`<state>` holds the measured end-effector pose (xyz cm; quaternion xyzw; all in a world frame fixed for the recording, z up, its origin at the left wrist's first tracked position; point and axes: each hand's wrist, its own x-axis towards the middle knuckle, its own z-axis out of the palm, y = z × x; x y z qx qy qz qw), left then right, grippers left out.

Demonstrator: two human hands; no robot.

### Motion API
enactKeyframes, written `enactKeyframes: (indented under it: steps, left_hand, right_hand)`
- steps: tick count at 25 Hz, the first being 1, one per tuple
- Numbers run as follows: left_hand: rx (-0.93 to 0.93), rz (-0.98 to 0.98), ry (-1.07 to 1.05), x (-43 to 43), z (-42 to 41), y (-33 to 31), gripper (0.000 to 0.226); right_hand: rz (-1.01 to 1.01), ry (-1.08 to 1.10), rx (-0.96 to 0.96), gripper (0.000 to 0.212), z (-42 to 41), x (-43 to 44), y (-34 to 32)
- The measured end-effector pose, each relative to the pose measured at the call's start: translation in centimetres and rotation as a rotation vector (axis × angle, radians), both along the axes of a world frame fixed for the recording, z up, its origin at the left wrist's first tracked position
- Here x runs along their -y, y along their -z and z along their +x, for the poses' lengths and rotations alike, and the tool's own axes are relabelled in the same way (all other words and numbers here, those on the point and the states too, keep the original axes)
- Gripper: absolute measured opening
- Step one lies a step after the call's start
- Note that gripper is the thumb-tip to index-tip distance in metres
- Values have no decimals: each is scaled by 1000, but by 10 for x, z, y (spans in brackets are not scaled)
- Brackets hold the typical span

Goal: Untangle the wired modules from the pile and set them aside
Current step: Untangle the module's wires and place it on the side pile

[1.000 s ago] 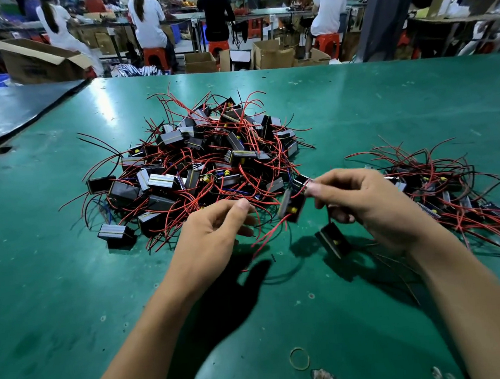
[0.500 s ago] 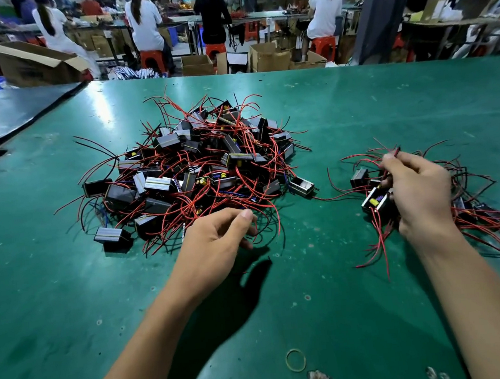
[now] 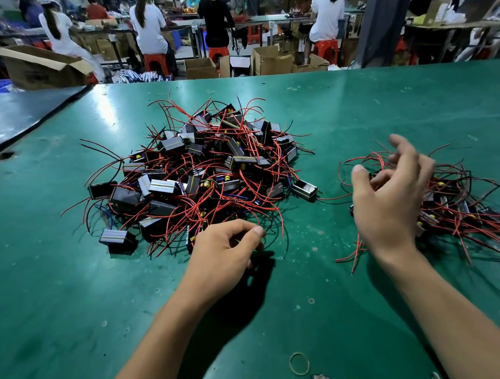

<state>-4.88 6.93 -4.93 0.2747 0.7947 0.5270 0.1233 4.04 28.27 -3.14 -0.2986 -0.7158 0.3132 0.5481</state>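
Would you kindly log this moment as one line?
right hand: open above set-aside pile | left hand: curled at main pile edge, grip unclear

The fingers of the right hand are motion-blurred and that hand covers the small pile's left part, the left hand hides its curled fingertips, so whether they pinch a wire is unclear, and both forearms run off the bottom edge.

Factory floor: workers on stools at benches.
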Motion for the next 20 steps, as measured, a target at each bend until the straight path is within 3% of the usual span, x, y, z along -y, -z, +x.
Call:
enactKeyframes:
  steps: [4,8,11,14,16,18,20]
  left_hand:
    - [8,12,-8,-1,0,0,13]
    - [45,52,-18,1,-3,1,12]
    - [33,35,-40,1,-5,1,11]
    - [61,60,-26,2,-7,-1,11]
    - [89,91,-14,3,-8,-2,11]
    - [102,112,-9,4,-8,-3,11]
    - [113,143,-2,3,-6,-4,11]
  right_hand:
    - [306,-311,107,24,-6,33,6]
    - [417,-494,260,25,-30,55,7]
    - [369,-486,357,31,-71,54,-11]
    - [418,-381,661,41,-109,49,-29]
    - [479,-344,829,37,-121,48,-32]
    - [496,-327,825,30,-120,46,-36]
    - [352,-370,636,27,-115,42,-43]
